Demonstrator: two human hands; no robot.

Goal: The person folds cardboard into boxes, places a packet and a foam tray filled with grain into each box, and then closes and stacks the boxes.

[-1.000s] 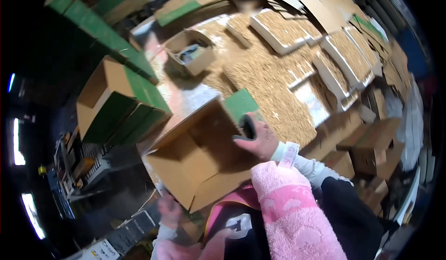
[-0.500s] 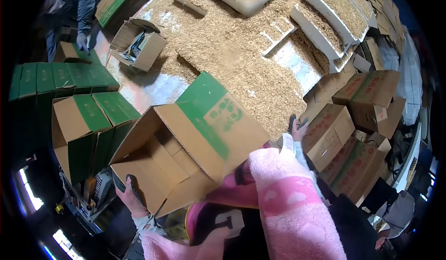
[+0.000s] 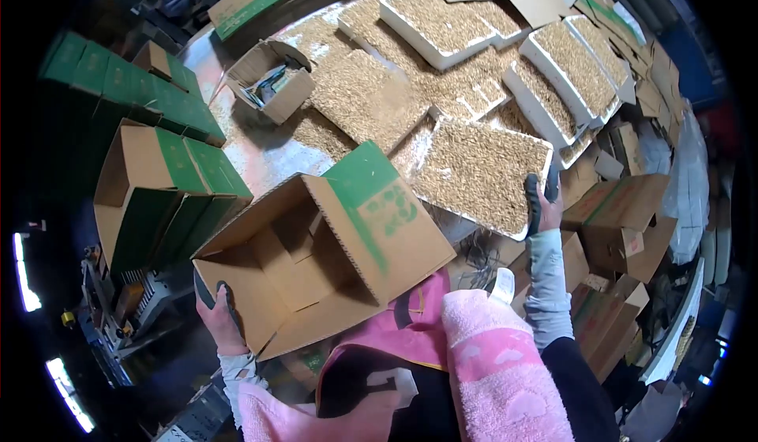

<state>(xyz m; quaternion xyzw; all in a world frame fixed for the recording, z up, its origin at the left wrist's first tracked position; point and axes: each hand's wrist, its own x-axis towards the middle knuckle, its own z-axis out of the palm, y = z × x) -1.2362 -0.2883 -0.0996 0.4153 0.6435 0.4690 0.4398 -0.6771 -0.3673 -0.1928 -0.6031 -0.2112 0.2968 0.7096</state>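
My left hand, in a dark-palmed glove, grips the lower left edge of an open cardboard box with a green band and print. The box is tilted, its mouth facing me, with only flaps and bare inner walls visible. My right hand is closed over the right end of a shallow white tray, its gloved fingers over the rim. Tan flakes like wood shavings fill this tray. The tray's near edge lies just beyond the box. A pink fluffy sleeve covers part of my right arm.
More white trays of shavings stand at the back and right. A small open carton holding packets sits on the table. Green-banded boxes line the left; brown cartons are stacked right. Another person's gloved hand shows at upper left.
My right hand has moved from beside the brown cartons, up and right, onto the tray's end. The tray's edges now show. My left hand still holds the box; the view has shifted.
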